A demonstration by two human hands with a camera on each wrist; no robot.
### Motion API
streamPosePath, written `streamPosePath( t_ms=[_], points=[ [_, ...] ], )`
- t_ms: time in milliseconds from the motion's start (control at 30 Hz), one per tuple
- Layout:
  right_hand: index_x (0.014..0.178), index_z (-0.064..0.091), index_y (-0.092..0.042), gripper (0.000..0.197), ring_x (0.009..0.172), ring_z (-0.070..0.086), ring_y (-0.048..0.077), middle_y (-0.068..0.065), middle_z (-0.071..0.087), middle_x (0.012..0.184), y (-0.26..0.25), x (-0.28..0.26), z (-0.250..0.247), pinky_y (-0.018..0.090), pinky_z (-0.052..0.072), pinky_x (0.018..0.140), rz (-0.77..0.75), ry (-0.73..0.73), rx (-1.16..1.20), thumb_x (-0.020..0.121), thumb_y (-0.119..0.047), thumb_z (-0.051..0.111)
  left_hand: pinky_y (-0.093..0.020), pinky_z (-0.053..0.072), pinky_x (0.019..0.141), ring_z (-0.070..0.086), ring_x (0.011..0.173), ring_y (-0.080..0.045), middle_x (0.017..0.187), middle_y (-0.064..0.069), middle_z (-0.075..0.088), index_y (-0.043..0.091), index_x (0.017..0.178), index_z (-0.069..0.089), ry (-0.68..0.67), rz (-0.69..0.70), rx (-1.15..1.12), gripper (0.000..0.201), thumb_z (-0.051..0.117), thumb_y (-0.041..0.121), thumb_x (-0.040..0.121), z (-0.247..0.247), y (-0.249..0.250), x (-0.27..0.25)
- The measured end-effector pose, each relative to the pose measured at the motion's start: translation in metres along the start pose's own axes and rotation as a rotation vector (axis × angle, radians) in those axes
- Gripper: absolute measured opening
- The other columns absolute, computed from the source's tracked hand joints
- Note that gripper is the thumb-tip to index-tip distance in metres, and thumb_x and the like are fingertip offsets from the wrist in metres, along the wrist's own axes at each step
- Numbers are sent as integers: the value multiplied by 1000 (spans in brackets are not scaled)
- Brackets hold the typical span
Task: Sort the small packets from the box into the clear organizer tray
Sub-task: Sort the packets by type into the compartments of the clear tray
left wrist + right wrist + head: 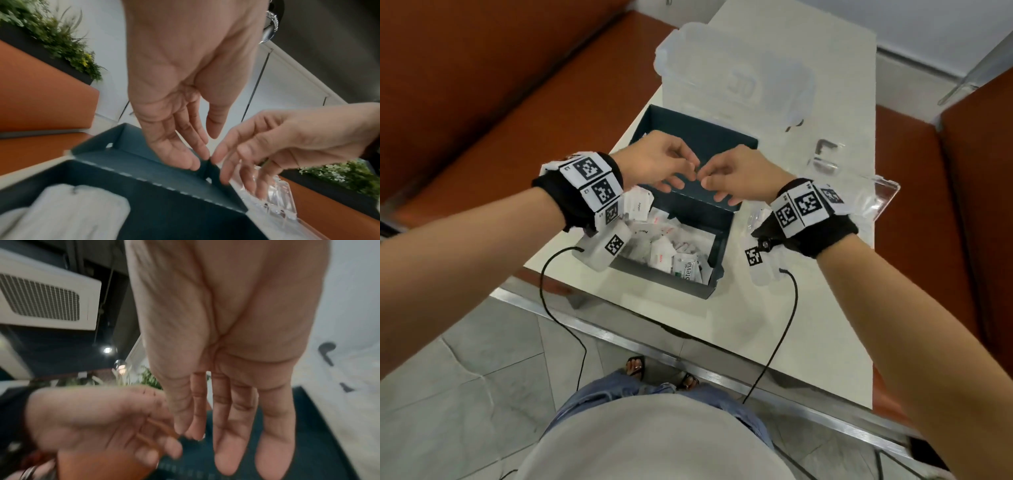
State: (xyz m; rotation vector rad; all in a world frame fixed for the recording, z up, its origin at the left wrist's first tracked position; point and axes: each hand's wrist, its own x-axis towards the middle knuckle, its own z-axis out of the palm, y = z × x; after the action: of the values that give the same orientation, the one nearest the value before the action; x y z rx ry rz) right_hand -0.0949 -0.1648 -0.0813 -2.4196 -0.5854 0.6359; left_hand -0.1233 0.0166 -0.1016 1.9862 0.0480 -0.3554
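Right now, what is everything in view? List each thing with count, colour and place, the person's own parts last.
box: one, dark teal, open on the table's near part, lid flap folded back.
packets: many, uncountable, white, heaped inside the box.
organizer tray: one, clear, on the table right of the box.
plastic container: one, translucent, behind the box.
table: one, pale.
bench seats: orange-brown, both sides of the table.
plants: green, on a ledge behind the seats.
wrist bands: two, black with coded markers.
left hand: above the lid flap, fingers loosely curled.
right hand: meeting the left, fingertips nearly touching.
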Motion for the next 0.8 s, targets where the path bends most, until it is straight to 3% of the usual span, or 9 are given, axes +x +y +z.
streamPosePath(
  t_ms=[100, 167, 267, 367, 467, 567, 633, 700, 800],
  points=[
    [114, 65, -9, 27, 82, 71, 18, 9, 71, 96, -9, 18, 41, 32, 60, 74, 84, -171, -77, 92, -23, 61, -20, 52, 63, 65, 76, -12, 102, -8, 72, 12, 107, 65, 65, -49, 33, 14, 61, 14, 93, -18, -23, -9],
    [111, 64, -3, 30, 82, 70, 24, 15, 72, 94, -14, 29, 64, 36, 59, 77, 159, -231, -157, 92, -25, 61, -24, 52, 67, 64, 81, -15, 101, -9, 70, 11, 105, 66, 141, -56, 133, 15, 65, 13, 90, -30, -37, -14],
    [98, 63, -2, 29, 67, 58, 20, 10, 63, 85, -20, 42, 86, 27, 49, 63, 187, -214, -323, 93, -30, 59, -31, 48, 77, 61, 95, -22, 104, -6, 65, 12, 110, 64, 250, -86, 336, 25, 70, 16, 86, -44, -57, -21],
    [94, 62, -4, 31, 79, 56, 22, 8, 60, 88, -28, 53, 98, 32, 47, 73, 197, -205, -339, 94, -35, 57, -38, 50, 86, 56, 107, -27, 122, -10, 58, 11, 126, 53, 235, -201, 468, 45, 71, 22, 87, -52, -74, -24],
    [86, 60, -4, 38, 83, 64, 27, 11, 63, 85, -38, 65, 107, 37, 55, 81, 218, -186, -195, 93, -41, 56, -36, 58, 70, 63, 92, -25, 114, -11, 60, 6, 133, 51, 102, -322, 320, 45, 64, 21, 93, -55, -85, -26],
    [100, 61, -1, 62, 79, 67, 26, 11, 67, 93, -46, 72, 113, 40, 61, 74, 286, -141, 97, 81, -60, 63, -29, 58, 50, 65, 72, -19, 89, -6, 61, 2, 123, 58, 43, -330, 217, 32, 59, 20, 96, -55, -88, -28],
    [107, 56, -9, 68, 85, 64, 22, 6, 60, 99, -50, 70, 119, 37, 60, 71, 323, -223, 179, 71, -66, 69, -28, 58, 48, 66, 71, -19, 90, -8, 63, 2, 122, 60, 41, -319, 207, 31, 59, 19, 97, -57, -88, -29],
    [106, 58, -11, 68, 92, 65, 22, 8, 61, 103, -49, 67, 126, 38, 59, 75, 303, -291, 72, 66, -65, 74, -30, 59, 51, 67, 73, -21, 96, -10, 65, 3, 124, 60, 34, -317, 190, 31, 59, 18, 96, -58, -88, -30],
    [101, 62, -6, 57, 94, 66, 27, 15, 68, 103, -45, 68, 132, 40, 58, 78, 283, -245, -32, 68, -49, 81, -27, 57, 48, 65, 70, -18, 84, -3, 61, 4, 124, 59, 36, -317, 158, 31, 59, 19, 97, -57, -91, -31]
  ],
)
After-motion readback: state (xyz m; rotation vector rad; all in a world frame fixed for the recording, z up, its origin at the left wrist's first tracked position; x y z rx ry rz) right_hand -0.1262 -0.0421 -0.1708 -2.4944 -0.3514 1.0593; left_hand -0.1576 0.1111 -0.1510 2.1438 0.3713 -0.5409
